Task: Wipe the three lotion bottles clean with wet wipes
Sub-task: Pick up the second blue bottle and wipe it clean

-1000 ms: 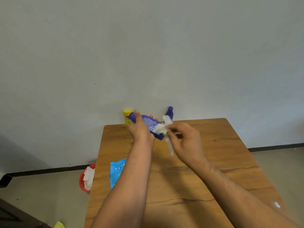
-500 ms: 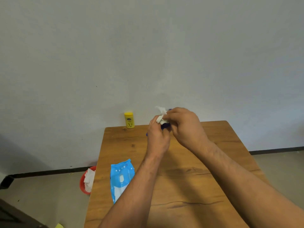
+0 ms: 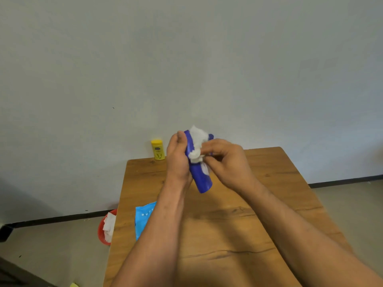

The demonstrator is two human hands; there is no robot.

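My left hand (image 3: 177,158) grips a blue lotion bottle (image 3: 200,179), held tilted above the far part of the wooden table (image 3: 238,220). My right hand (image 3: 226,160) presses a crumpled white wet wipe (image 3: 196,143) against the bottle's upper side. A small yellow lotion bottle (image 3: 158,149) stands upright at the table's far left corner by the wall. The top of a second blue bottle (image 3: 211,136) peeks out behind the wipe; the rest of it is hidden by my hands.
A blue pack of wet wipes (image 3: 143,218) lies at the table's left edge, partly under my left forearm. On the floor left of the table sits a red bin (image 3: 103,226) holding used white wipes. A grey wall rises right behind the table.
The held bottle has turned from nearly hidden between my hands to pointing its base toward me. My right hand has shifted the wipe along its upper side.
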